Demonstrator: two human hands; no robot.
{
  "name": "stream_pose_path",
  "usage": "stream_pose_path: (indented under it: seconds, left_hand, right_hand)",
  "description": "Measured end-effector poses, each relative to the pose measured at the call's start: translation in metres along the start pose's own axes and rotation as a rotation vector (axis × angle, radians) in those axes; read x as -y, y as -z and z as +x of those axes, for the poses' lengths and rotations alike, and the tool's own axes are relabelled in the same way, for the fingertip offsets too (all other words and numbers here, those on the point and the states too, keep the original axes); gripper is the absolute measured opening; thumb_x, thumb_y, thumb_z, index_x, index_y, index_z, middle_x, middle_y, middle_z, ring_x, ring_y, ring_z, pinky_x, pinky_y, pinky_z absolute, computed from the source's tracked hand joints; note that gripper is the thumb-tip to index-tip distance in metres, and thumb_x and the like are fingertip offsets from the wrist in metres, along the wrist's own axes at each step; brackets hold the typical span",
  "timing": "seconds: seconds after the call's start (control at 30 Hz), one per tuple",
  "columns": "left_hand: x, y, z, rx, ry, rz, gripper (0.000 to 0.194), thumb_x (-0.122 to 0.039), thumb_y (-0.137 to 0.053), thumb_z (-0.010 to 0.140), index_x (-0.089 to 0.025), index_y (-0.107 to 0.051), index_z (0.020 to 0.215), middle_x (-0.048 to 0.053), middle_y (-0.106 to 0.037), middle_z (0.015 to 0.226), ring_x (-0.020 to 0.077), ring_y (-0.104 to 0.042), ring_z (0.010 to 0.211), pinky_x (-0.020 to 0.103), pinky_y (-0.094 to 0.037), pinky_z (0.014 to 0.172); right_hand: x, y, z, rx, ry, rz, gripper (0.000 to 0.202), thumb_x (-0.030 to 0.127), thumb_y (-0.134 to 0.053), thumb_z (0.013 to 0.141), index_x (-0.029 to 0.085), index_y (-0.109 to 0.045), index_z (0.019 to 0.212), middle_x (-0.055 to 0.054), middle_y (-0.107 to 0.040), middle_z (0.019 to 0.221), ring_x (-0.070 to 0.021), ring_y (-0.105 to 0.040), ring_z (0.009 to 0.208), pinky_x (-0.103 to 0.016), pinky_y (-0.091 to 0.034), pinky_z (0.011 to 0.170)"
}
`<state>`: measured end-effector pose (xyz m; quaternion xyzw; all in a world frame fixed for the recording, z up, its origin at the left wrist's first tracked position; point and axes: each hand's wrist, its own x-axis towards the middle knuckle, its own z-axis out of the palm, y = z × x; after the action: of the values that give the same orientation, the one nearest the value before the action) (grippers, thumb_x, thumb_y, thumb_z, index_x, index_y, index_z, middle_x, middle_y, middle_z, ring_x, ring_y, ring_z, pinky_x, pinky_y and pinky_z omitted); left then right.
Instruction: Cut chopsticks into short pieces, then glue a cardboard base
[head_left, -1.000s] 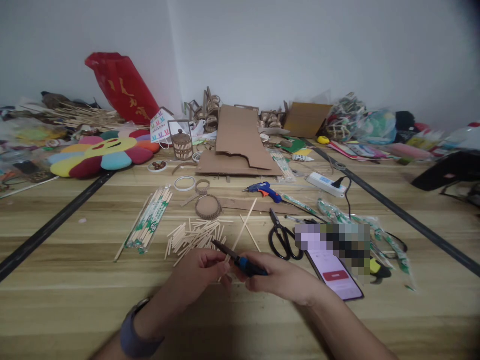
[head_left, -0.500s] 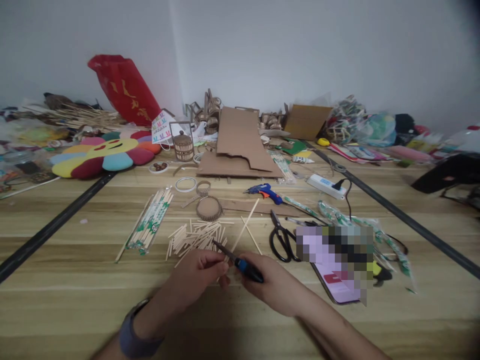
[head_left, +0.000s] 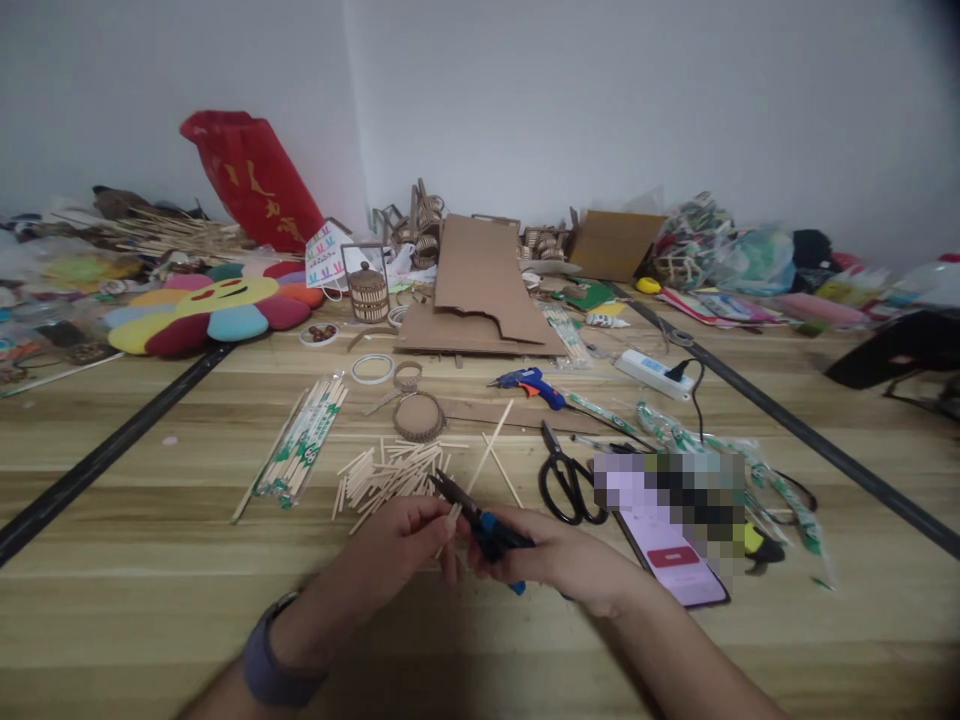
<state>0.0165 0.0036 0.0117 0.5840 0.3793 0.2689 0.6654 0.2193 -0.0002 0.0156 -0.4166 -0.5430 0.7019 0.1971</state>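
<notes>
My right hand (head_left: 551,555) is wrapped round long-nose pliers (head_left: 491,535) with blue and black handles. Their dark jaws are slightly parted and point up and left. My left hand (head_left: 409,545) pinches a thin wooden stick (head_left: 454,512) beside the jaws, with most of the stick hidden by fingers. Just beyond the left hand lies a loose pile of short cut sticks (head_left: 390,475). Two longer sticks (head_left: 491,450) cross each other on the table to the right of the pile.
Black scissors (head_left: 566,485) and a phone (head_left: 679,570) lie to the right. Farther back are a blue glue gun (head_left: 529,383), a power strip (head_left: 652,372), a round woven base (head_left: 418,415) and cardboard (head_left: 480,275). Packed sticks (head_left: 304,440) lie left.
The plier handles have spread and the jaws have parted. My right hand has shifted slightly right. My left hand stays near the same place, still pinching the stick.
</notes>
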Motion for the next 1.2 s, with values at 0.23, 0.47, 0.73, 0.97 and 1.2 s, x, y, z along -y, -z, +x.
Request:
stream_pose_path:
  seconds: [0.23,0.47,0.73,0.97,1.2]
  left_hand:
    - [0.0001,0.0006,-0.0004,-0.034,0.024,0.028,0.034,-0.05,-0.054,0.081,-0.018,-0.062,0.076,-0.003,-0.058,0.052,0.0161,-0.059,0.058,0.028,-0.045,0.066]
    - [-0.0018,-0.0008,-0.0006,-0.041,0.029,0.028,0.036,-0.052,-0.054,0.08,-0.02,-0.056,0.064,-0.004,-0.056,0.051,0.0154,-0.059,0.058,0.027,-0.045,0.065]
    - [0.0039,0.0017,-0.0004,-0.045,0.047,0.07,0.037,-0.053,-0.052,0.082,-0.019,-0.059,0.07,-0.003,-0.055,0.05,0.0156,-0.057,0.058,0.027,-0.041,0.065]
    - [0.0042,0.0025,-0.0023,-0.058,0.035,0.09,0.037,-0.054,-0.051,0.082,-0.019,-0.058,0.071,-0.004,-0.052,0.05,0.0157,-0.056,0.058,0.027,-0.04,0.064]
    - [0.0068,0.0042,-0.0014,-0.087,0.002,0.132,0.038,-0.054,-0.049,0.085,-0.019,-0.056,0.074,-0.003,-0.055,0.054,0.0147,-0.053,0.057,0.027,-0.038,0.061]
  right_hand:
    - [-0.0037,-0.0001,0.0022,0.006,0.072,-0.092,0.03,0.017,-0.056,0.062,0.017,-0.061,0.091,0.001,-0.056,0.081,-0.0162,-0.05,0.079,-0.027,-0.036,0.071]
    - [-0.0005,-0.0017,0.0018,0.008,0.118,-0.178,0.024,0.016,-0.052,0.062,0.017,-0.058,0.085,0.001,-0.054,0.081,-0.0165,-0.048,0.079,-0.027,-0.035,0.071]
    - [-0.0032,-0.0027,0.002,-0.096,0.144,-0.416,0.021,0.013,-0.051,0.063,0.018,-0.056,0.082,0.002,-0.052,0.078,-0.0156,-0.047,0.075,-0.025,-0.035,0.067]
    - [-0.0093,-0.0076,0.0039,-0.181,0.226,-0.566,0.022,0.006,-0.048,0.065,0.019,-0.055,0.08,0.003,-0.054,0.076,-0.0146,-0.049,0.073,-0.023,-0.036,0.066]
    - [-0.0065,-0.0064,0.0049,-0.196,0.256,-0.584,0.017,0.013,-0.053,0.075,0.019,-0.058,0.09,0.001,-0.057,0.083,-0.0159,-0.051,0.078,-0.025,-0.038,0.07]
